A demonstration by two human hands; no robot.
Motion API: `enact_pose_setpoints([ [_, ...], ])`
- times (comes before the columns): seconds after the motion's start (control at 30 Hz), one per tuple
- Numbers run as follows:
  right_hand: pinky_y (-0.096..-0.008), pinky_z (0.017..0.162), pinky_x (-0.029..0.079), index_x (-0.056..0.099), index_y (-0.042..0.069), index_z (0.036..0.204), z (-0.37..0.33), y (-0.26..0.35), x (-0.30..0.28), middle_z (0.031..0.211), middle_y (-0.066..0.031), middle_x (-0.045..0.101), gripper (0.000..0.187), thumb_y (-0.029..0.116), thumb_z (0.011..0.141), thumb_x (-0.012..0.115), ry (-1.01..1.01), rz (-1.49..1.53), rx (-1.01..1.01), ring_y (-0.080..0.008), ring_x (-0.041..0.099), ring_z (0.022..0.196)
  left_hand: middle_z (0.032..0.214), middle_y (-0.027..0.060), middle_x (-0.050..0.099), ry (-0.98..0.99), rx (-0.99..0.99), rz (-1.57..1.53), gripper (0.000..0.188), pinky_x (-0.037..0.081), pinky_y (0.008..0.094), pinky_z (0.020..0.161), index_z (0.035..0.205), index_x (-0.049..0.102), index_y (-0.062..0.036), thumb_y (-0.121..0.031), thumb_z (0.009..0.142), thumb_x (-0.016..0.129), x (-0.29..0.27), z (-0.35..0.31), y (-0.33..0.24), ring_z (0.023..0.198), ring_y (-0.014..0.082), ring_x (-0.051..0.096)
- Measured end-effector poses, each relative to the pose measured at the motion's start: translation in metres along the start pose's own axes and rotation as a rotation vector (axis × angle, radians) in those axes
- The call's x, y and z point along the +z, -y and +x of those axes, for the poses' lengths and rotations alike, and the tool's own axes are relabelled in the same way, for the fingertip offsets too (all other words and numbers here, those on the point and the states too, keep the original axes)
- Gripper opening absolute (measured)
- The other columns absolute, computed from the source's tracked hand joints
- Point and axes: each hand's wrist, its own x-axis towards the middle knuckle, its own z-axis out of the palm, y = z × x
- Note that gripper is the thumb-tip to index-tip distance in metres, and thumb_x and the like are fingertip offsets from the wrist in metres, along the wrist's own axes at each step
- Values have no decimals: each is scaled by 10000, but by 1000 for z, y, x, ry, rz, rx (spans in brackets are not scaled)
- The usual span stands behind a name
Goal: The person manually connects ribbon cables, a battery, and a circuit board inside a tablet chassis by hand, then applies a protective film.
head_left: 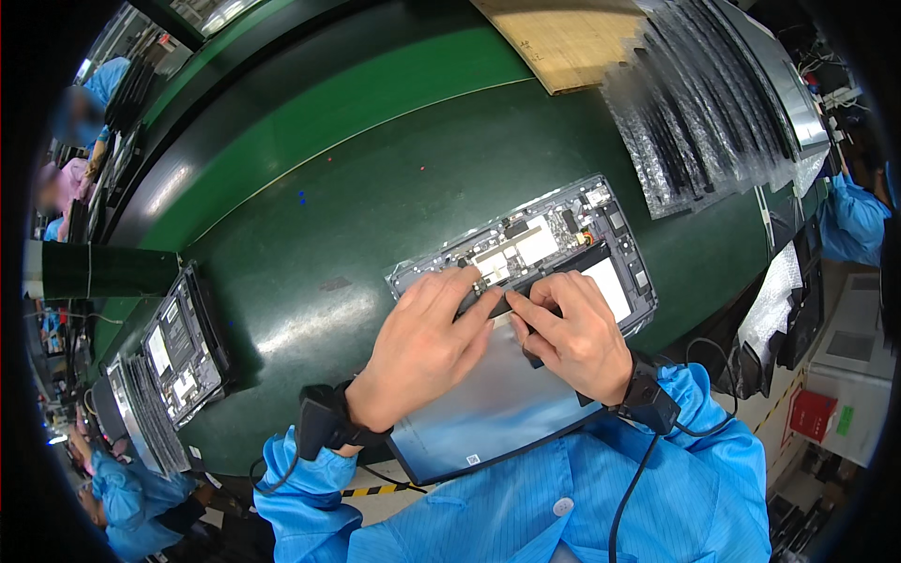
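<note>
An opened tablet (537, 242) lies on the green bench in front of me, its circuit board and pale battery areas showing. A display panel (493, 399) with a misty blue surface lies against its near edge, reaching toward my body. My left hand (422, 333) rests over the seam between the two, its fingers stretched and partly spread on the tablet's inner parts. Opposite it, my right hand (574, 333) has thumb and fingertips pressed together at the same seam. Whatever lies in that pinch is hidden by the fingers.
Several bubble-wrapped panels (699, 113) lean in a row at the far right, beside a wooden board (568, 38). On the left stand more opened tablets (183, 342) in a stack. Black cables (619, 507) run from my wrist straps. Co-workers in blue (849, 220) are at both sides.
</note>
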Motion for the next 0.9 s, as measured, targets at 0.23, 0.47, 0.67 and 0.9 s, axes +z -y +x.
enact_pose_setpoints([
  [0.23, -366, 701, 466, 734, 2, 1082, 1, 2, 0, 904, -67, 558, 352, 0, 739, 813, 25, 7, -4, -242, 555, 783, 1531, 156, 466, 79, -61, -16, 454, 392, 515, 1098, 1354, 687, -145, -195, 904, 710, -3, 6, 5, 1373, 371, 438],
  [0.47, -372, 751, 471, 721, -9, 1075, -2, 0, 1, 915, -70, 550, 366, 29, 719, 798, 36, 14, -12, -240, 569, 845, 1537, 153, 471, 135, -21, -29, 449, 402, 499, 1096, 1349, 692, -161, -171, 900, 709, -11, 10, 9, 1369, 364, 454],
  [0.67, -417, 850, 485, 672, -15, 1168, -1, -16, -31, 1076, -126, 626, 405, 44, 782, 783, -14, 18, 33, -326, 605, 973, 1413, 214, 558, 78, 27, -79, 460, 435, 520, 1069, 1259, 648, 19, -164, 853, 763, -17, -36, -33, 1289, 405, 552],
  [0.9, -358, 750, 485, 586, -27, 1039, -67, -59, -73, 879, -147, 615, 229, 173, 982, 681, -63, 173, 726, -241, 578, 781, 1387, 337, 513, 205, -20, 17, 929, 365, 561, 1159, 1339, 569, 46, -646, 754, 774, -13, -48, -76, 1369, 489, 467],
])
